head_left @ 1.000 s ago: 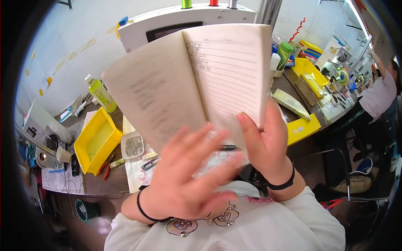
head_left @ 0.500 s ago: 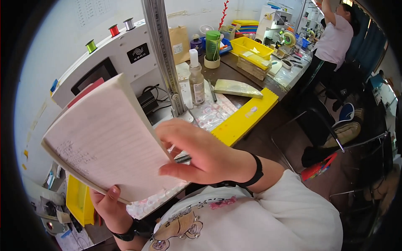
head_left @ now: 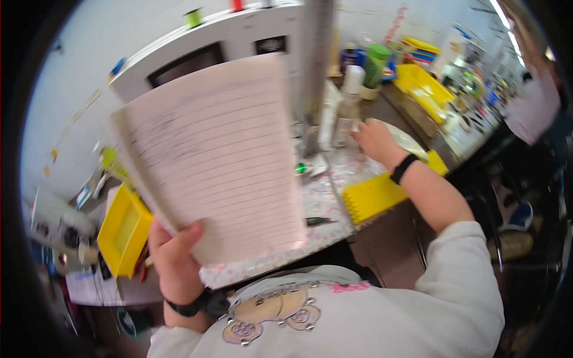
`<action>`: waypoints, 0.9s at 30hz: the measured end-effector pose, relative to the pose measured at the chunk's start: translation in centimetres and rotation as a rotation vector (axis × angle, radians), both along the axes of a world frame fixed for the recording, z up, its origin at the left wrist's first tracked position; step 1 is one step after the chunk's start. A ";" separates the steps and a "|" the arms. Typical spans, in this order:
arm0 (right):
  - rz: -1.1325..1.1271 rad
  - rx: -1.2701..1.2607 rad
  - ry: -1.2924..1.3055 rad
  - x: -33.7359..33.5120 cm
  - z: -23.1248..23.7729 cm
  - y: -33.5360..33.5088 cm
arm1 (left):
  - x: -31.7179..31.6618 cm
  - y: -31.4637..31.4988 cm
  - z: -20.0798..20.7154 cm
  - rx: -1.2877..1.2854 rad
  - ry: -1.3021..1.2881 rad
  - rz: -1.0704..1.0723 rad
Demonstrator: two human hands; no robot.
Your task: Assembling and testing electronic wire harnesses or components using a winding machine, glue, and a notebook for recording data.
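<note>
My left hand (head_left: 176, 256) grips a lined notebook (head_left: 221, 161) at its lower left, thumb across the page. The notebook is tilted up before me, with handwriting at the left of its open page. My right hand (head_left: 379, 142) reaches over the table beside a clear bottle with a white cap (head_left: 346, 113). Its fingers bend downward, but blur hides what they touch. Just behind that hand lies a pale, flat block (head_left: 409, 142). A dark, pen-like thing (head_left: 320, 221) lies on the patterned table cover (head_left: 274, 262).
A yellow strip (head_left: 376, 197) runs along the table's right edge. Behind the notebook stands a white machine (head_left: 245, 33) with a metal post (head_left: 315, 65). Yellow trays (head_left: 122, 232) (head_left: 424, 83) stand left and far right. Another person (head_left: 534, 107) stands at the far right.
My right hand has left the notebook's right edge and moved right and away, to beside the bottle. The notebook's page has turned more toward me. The view has shifted left.
</note>
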State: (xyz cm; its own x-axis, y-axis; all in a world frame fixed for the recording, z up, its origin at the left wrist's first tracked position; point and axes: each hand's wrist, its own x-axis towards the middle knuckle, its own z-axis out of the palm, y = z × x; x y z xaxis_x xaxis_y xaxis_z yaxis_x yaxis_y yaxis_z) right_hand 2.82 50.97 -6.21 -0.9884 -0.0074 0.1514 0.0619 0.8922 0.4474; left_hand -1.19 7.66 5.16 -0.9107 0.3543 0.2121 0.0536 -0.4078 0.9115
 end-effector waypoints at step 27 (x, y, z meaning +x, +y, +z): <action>0.650 -2.016 1.268 10.1 12.0 -15.4 | 0.5 -1.6 -1.6 0.072 -0.006 -0.276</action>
